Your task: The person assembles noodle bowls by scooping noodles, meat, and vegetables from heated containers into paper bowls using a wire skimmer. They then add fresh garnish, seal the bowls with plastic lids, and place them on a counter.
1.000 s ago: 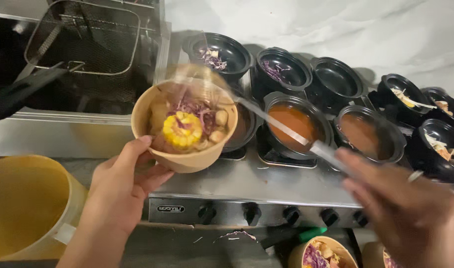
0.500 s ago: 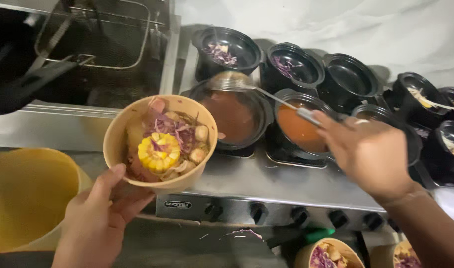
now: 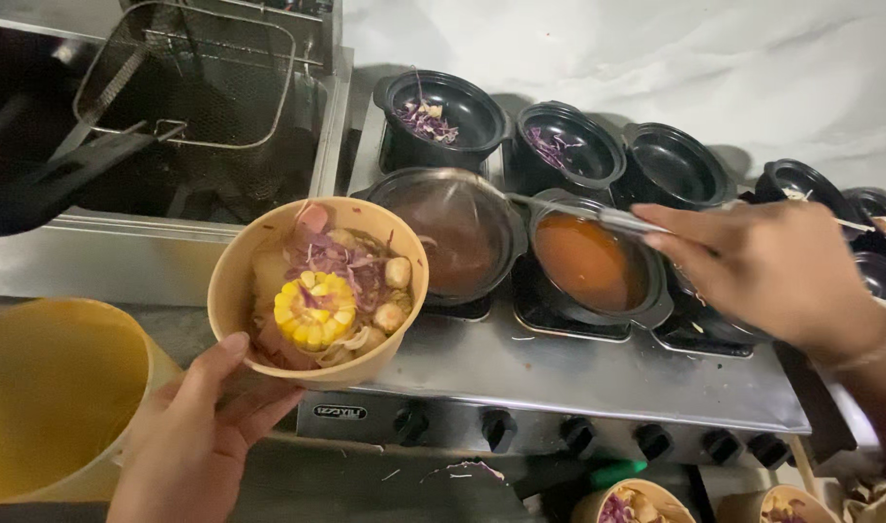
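tan paper bowl [image 3: 319, 291], corn-topped, held level; ladle [image 3: 462, 223] over pot

Ladle [image 3: 559, 205] bowl blurred over pot [image 3: 458, 232]; handle end hidden in right hand [image 3: 763, 266]. Yellow tub [image 3: 46, 397] cut off left.

Single head view, steeply down, close over the stove [image 3: 598, 373]

In my left grip [image 3: 196, 436] I'm holding a tan paper bowl [image 3: 317, 291] showing a bright yellow corn round [image 3: 313, 310], purple cabbage shreds and pale beige balls. My right grip [image 3: 763, 271] is holding a silvery ladle [image 3: 520, 200] over black pots, one [image 3: 459, 232] gleaming dark brown, one [image 3: 588, 260] glowing orange-red. The steel stove [image 3: 559, 373] is shining grey, and a yellow tub [image 3: 51, 397] is sitting beside it.
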